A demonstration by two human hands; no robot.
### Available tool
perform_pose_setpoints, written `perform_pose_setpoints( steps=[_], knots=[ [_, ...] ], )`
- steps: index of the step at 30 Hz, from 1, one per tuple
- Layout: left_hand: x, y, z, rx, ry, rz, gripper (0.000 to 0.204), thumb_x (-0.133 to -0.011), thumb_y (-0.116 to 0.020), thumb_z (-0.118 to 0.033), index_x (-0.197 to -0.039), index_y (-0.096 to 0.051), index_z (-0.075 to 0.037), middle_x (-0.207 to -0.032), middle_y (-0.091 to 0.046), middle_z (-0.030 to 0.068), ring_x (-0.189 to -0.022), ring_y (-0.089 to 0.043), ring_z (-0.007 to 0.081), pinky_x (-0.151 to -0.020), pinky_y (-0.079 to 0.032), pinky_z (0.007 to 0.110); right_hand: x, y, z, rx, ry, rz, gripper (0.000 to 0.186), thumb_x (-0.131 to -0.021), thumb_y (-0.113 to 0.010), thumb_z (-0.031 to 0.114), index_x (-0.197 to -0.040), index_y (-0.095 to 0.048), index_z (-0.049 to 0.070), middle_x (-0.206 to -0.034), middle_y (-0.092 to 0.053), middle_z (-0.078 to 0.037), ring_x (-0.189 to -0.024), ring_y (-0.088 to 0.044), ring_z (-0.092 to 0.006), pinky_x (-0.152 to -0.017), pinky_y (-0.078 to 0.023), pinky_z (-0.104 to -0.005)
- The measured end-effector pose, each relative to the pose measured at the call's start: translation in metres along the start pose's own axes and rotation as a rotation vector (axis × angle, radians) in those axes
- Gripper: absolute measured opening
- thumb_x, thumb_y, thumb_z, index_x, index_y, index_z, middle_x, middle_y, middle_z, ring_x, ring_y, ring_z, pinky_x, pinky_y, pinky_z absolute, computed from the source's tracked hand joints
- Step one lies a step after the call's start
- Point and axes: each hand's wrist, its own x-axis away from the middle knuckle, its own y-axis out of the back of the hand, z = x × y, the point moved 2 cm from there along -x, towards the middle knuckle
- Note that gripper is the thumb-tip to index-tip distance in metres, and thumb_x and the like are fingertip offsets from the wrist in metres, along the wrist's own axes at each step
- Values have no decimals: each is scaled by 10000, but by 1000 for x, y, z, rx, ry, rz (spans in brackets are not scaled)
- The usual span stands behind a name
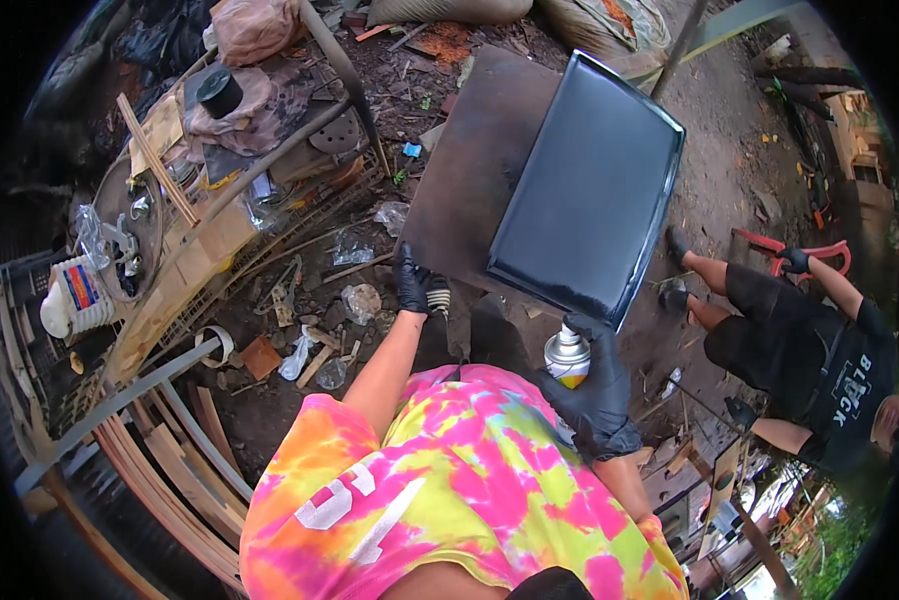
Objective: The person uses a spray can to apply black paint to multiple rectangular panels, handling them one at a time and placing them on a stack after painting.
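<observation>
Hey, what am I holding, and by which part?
Your right hand grips a spray can by its body; your left hand grips a brown panel at its near left corner.

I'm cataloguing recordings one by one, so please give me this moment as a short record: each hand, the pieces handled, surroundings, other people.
Left hand: black-gloved, at the near left corner of the brown board, apparently gripping it
Right hand: black-gloved, holding a spray can
Tray: black, glossy, rimmed, overlapping the board
Left side: white jug, wooden planks
Co-worker: at right, one gloved hand on a red object
</observation>
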Motion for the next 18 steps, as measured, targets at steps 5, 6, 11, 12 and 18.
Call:
perform_pose_setpoints(
  steps=[5, 6, 11, 12, 18],
  knots=[
    [39, -13, -17, -329, -161, -58, 427, -1046, -652, -340, -1351, -629, -41, -1187, -722, 100, -1030, -717, 221, -895, -594, 361, 14, 5, -12, 30, -26, -64, 624, -750, -872, 226, -1306, -595, 166, -1172, -681, -114, -1023, -729, -345, -864, -586, -441],
    [45, -12, -17, -419, -129, -24, 442, -1031, -658, -424, -1298, -665, -72, -1181, -724, 72, -1038, -701, 193, -890, -582, 364, 16, 5, -14, 22, -38, -73, 621, -751, -871, 225, -1304, -596, 164, -1169, -681, -112, -1018, -729, -344, -861, -585, -441],
    [57, 2, -8, -533, -57, 66, 441, -1042, -633, -489, -1217, -713, -92, -1120, -745, 26, -987, -700, 155, -850, -564, 304, 20, 7, -19, 76, -37, -103, 611, -755, -866, 223, -1299, -595, 162, -1168, -681, -113, -1006, -726, -353, -849, -584, -446],
    [58, 5, -5, -502, -10, 60, 433, -1051, -635, -443, -1247, -695, -62, -1143, -742, 57, -1005, -709, 171, -864, -576, 325, 20, 7, -19, 63, -29, -105, 612, -755, -865, 222, -1300, -594, 163, -1167, -680, -114, -1003, -724, -358, -846, -583, -449],
    [67, 12, 2, -660, -65, 44, 449, -1068, -603, -444, -1241, -698, -40, -1121, -746, 66, -971, -706, 173, -857, -571, 331, 3, 9, -21, -18, -133, -112, 616, -722, -854, 118, -1280, -593, 124, -1135, -713, -113, -1054, -734, -278, -915, -570, -393]
  ],
)
